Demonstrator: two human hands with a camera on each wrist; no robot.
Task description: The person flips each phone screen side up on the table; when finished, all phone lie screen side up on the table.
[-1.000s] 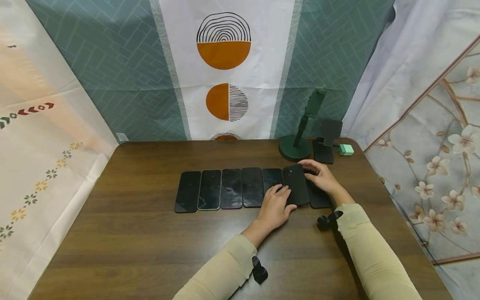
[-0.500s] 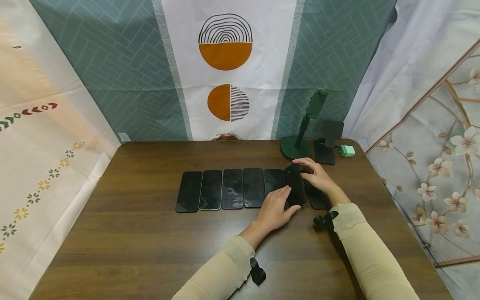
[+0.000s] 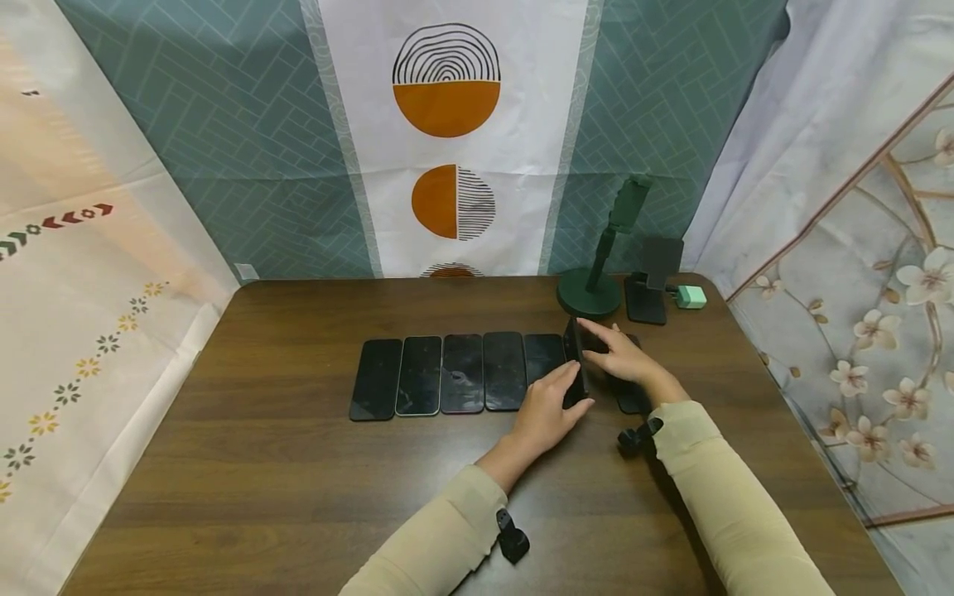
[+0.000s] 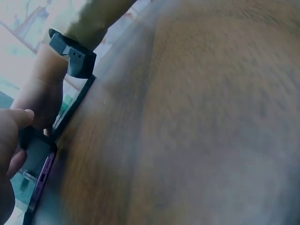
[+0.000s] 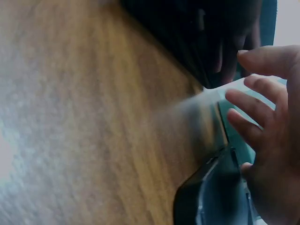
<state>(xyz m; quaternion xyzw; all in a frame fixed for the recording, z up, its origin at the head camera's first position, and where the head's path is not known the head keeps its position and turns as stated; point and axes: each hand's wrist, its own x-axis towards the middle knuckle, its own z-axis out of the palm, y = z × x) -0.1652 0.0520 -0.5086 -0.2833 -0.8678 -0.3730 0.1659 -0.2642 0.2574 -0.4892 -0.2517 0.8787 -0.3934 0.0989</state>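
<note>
A black smartphone (image 3: 574, 360) stands on its long edge near the right end of a row of phones. My left hand (image 3: 544, 411) holds its near end, fingers at the left face and thumb at the near corner. My right hand (image 3: 622, 360) is at its right side, one fingertip by the far top corner and the thumb at the right face. The glossy face of the phone (image 5: 225, 33) reflects the fingers in the right wrist view, where the other fingers are spread loosely. Another black phone (image 3: 633, 396) lies partly hidden under the right hand.
Several dark phones (image 3: 462, 374) lie side by side to the left. A green round-based stand (image 3: 589, 294), a small black folding stand (image 3: 647, 302) and a mint-green plug (image 3: 691, 297) are at the table's back right. A wrist camera (image 3: 513, 538) sits beside the left sleeve.
The phone has tipped from lying tilted, camera side up, to upright on its edge. My right hand has moved left with it, and the left hand has stayed close by.
</note>
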